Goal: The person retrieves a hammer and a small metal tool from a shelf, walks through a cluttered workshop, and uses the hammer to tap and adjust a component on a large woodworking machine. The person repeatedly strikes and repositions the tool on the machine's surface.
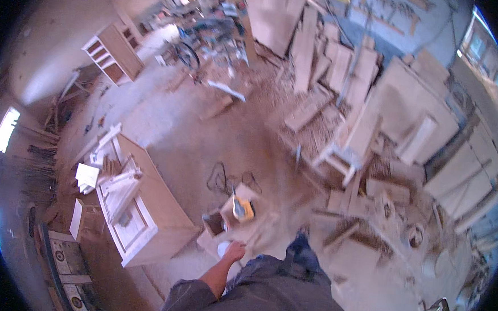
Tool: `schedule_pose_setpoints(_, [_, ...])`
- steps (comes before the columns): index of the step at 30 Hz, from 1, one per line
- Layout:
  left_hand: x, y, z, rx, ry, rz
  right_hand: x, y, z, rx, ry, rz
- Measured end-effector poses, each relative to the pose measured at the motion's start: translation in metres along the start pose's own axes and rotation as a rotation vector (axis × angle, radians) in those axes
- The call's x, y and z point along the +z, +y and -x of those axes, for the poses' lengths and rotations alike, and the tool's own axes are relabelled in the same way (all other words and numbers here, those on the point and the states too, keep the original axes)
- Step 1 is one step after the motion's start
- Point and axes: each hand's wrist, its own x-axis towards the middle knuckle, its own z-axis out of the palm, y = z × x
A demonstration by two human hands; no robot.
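Note:
My left hand [235, 251] hangs low in front of my left leg, its fingers curled. Right beside it is a white round object [222, 249]; whether the hand grips it or only passes over it, I cannot tell. Just beyond the hand, a yellow-and-black power tool [243, 208], perhaps a sander, rests on a wooden piece. An open wooden box [214, 223] stands to the tool's left. Behind the tool, a dark cord [218, 180] lies looped on the floor. My right hand is out of view.
A large wooden cabinet [165, 201] lies at my left with wood pieces [121, 186] on top. Boards [335, 66] lean along the far wall. A wooden frame [338, 156] and offcuts [388, 192] clutter the right. A small shelf unit [114, 55] stands far left.

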Motion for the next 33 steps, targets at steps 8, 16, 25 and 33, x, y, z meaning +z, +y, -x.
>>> schedule_pose_setpoints(8, [-0.061, -0.004, -0.007, -0.201, 0.416, 0.341, -0.185, -0.184, -0.144, -0.034, -0.009, 0.245])
schedule_pose_setpoints(16, [-0.029, -0.005, -0.06, -0.222, 0.268, 0.046, -0.208, -0.435, -0.226, -0.503, -0.141, -0.043])
schedule_pose_setpoints(25, [-0.222, -0.053, -0.334, -0.219, 0.208, 0.196, -0.231, -0.675, -0.358, -0.427, -0.11, 0.353])
schedule_pose_setpoints(33, [-0.545, -0.075, -0.334, -0.613, 0.928, 0.952, -0.238, -0.925, -0.449, -0.429, -0.115, 0.509])
